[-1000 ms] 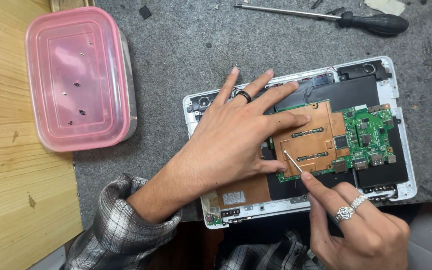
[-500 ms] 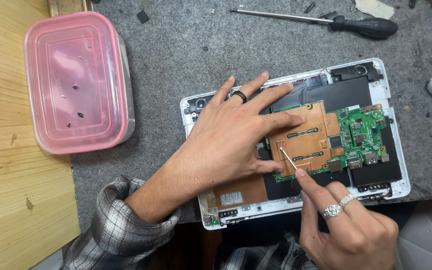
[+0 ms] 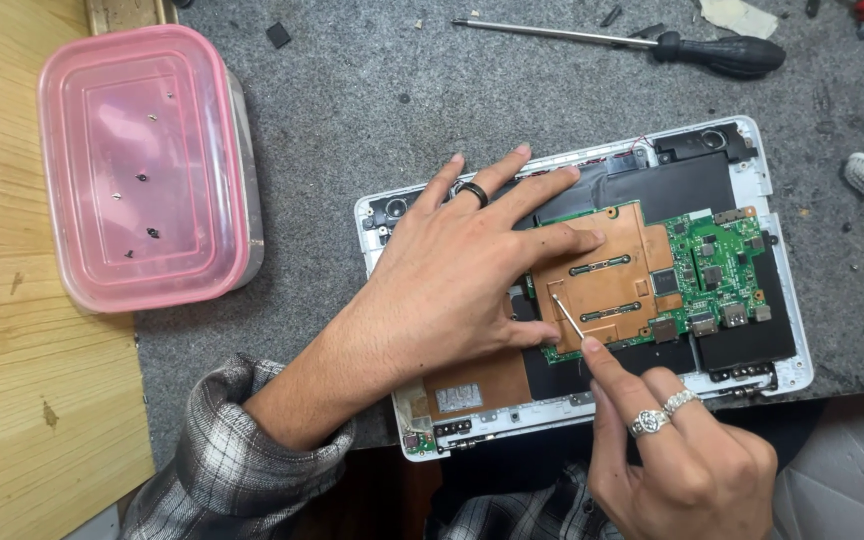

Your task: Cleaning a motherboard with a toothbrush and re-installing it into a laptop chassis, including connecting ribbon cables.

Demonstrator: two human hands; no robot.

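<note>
Centre-right on the grey worktop [image 3: 352, 120], the opened tablet [image 3: 592, 290] is lying backless; left hand [image 3: 462, 270] is pressing flat, open, while right hand [image 3: 677, 460] is pinching a thin probe [image 3: 567, 315] against its copper shield [image 3: 602, 275], not yet lifted.

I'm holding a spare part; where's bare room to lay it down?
Bare grey mat lies between the pink box and the opened device, below the screwdriver. It is crowded over the device, where both hands work.
</note>
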